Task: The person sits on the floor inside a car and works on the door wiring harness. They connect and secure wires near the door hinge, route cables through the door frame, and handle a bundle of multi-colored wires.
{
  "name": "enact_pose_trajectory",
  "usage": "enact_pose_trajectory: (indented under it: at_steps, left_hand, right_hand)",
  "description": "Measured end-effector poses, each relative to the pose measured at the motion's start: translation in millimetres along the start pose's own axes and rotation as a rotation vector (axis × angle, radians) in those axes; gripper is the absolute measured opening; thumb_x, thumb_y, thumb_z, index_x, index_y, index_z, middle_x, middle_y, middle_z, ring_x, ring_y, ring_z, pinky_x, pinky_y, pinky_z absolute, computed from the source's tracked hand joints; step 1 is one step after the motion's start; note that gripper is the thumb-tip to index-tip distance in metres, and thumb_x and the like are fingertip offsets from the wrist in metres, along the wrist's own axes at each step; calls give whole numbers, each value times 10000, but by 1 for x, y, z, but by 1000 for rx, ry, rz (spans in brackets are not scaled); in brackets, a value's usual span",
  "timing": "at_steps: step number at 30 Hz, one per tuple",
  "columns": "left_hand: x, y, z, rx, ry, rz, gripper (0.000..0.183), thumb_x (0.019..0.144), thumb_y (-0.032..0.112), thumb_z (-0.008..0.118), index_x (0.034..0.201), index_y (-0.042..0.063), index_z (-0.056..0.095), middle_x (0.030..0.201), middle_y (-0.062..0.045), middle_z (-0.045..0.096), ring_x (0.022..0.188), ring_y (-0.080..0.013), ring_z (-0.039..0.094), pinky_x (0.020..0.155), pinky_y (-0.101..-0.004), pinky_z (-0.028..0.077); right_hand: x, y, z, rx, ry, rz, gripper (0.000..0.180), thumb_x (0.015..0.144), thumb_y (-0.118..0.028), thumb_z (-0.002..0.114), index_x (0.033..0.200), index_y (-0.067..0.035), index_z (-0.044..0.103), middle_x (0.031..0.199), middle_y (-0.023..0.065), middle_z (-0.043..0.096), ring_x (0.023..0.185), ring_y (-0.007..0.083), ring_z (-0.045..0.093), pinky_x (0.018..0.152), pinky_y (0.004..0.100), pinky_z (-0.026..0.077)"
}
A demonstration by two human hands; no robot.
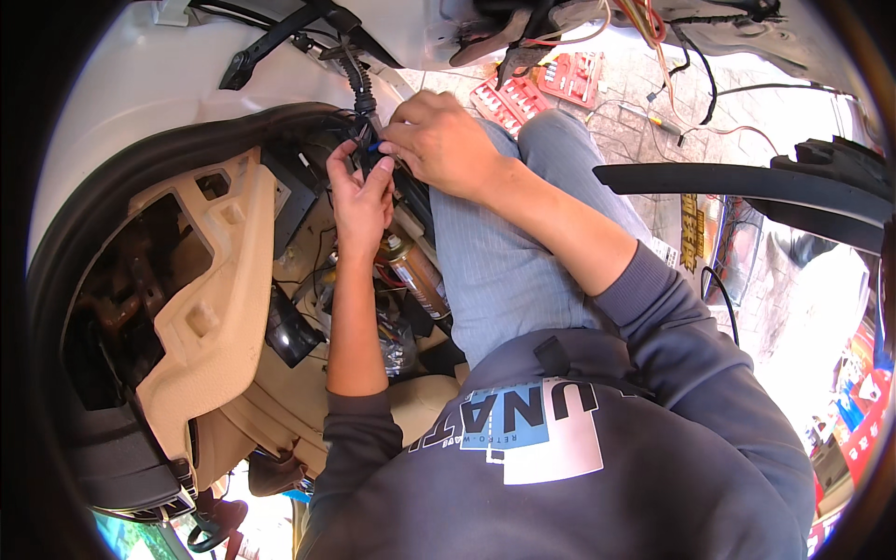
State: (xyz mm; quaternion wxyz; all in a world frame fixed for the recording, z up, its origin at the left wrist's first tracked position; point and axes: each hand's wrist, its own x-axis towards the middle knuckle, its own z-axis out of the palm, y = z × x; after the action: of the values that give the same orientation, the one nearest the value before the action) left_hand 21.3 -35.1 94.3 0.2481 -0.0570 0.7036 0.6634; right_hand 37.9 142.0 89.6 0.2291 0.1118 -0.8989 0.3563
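Beside the car's door opening, my left hand pinches a small dark part among wires between thumb and fingers. My right hand meets it from the right, its fingertips closed on a small blue piece that looks like a connector or tape. Just above my fingers, a black corrugated wiring conduit comes down from the body's metal. The exact part in my left fingers is mostly hidden. Below my hands, a spray can lies in the footwell near my knee.
A beige dashboard panel with openings stands at left, edged by a black door seal. Red socket-set cases lie on the paving outside. Loose wires hang at the upper right, above a black trim strip.
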Motion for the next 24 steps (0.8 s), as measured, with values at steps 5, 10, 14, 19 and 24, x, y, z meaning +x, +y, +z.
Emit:
enact_pose_trajectory:
  at_steps: [5,10,14,19,24]
  left_hand:
    - [0,1,-1,-73,-36,12,509,1000,100,658,1402,78,347,761,-37,562,498,-64,413,399,-222,328]
    - [-1,-6,0,-87,-74,62,500,995,75,655,1391,69,349,775,-46,571,545,-87,467,427,-253,413]
    - [2,-8,-1,-78,-91,55,505,986,55,662,1383,68,350,787,-50,583,565,-100,496,443,-263,442]
    - [5,-14,-2,-31,-105,76,505,978,32,664,1375,67,353,806,-53,598,584,-103,525,469,-263,470]
    - [7,-21,1,-28,-71,105,497,976,23,665,1362,41,351,837,-61,622,607,-108,557,495,-266,500]
  right_hand:
    - [1,-2,1,147,-187,84,149,871,-160,677,964,-48,707,974,126,680,925,344,678,813,457,553]
    - [0,-2,-6,80,-214,-64,117,805,-105,674,900,-38,662,941,116,661,929,327,679,792,435,569]
    - [2,4,-12,8,-265,-191,118,774,-99,681,876,-46,654,931,94,656,943,298,680,779,422,580]
    - [7,12,-15,-34,-361,-251,153,763,-115,690,901,-51,679,948,78,668,964,283,682,783,419,588]
    - [14,9,-14,-59,-485,-119,183,764,-184,689,878,-45,724,941,112,717,945,332,712,780,440,586]
